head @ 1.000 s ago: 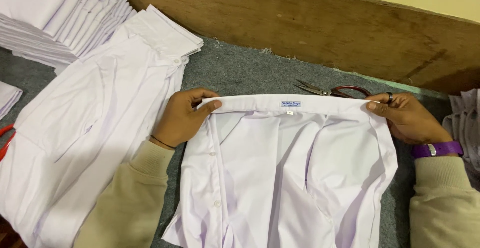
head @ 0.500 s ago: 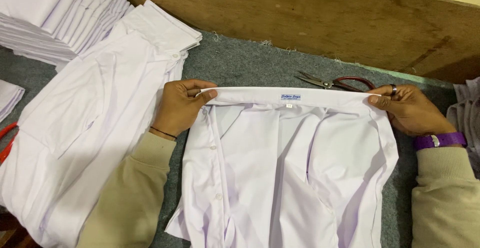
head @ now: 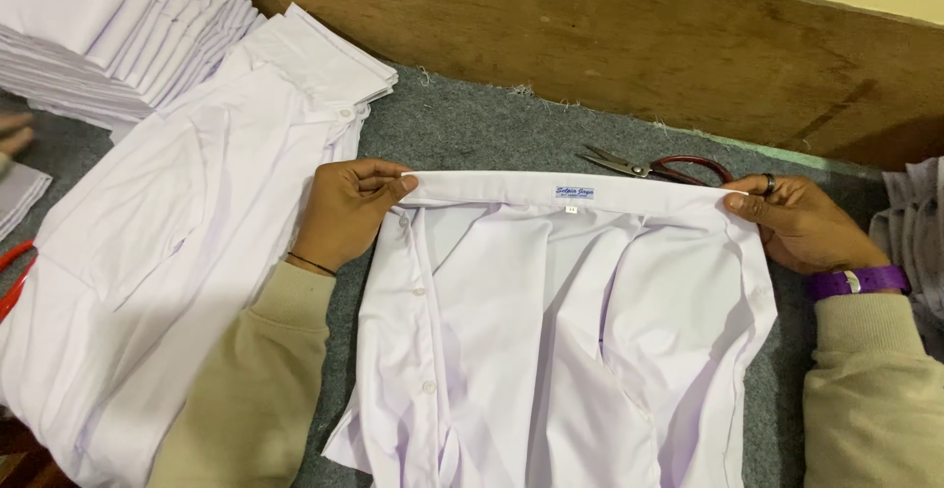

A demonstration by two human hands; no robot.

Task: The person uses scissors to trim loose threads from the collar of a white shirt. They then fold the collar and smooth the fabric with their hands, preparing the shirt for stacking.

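Shirt [head: 560, 350], white, lies spread on the grey-covered counter [head: 492, 129], its collar [head: 551, 191] stretched flat in a straight band along the top edge, a small label at the band's middle. The button placket runs down the shirt's left side. Left of it lies a heap of white shirts [head: 167, 242], draped loosely over the counter, and behind that, at the far left corner, a neat stack of folded white garments [head: 118, 36]. A wooden board [head: 610, 46] stands along the counter's back edge. The left hand [head: 344, 213] is pinched shut on the collar's left end; the right hand [head: 801, 223], wearing a ring and a purple wristband, is clamped on the right end. Scissors [head: 654, 166] with dark red handles lie on the counter just behind the collar, near the right hand.
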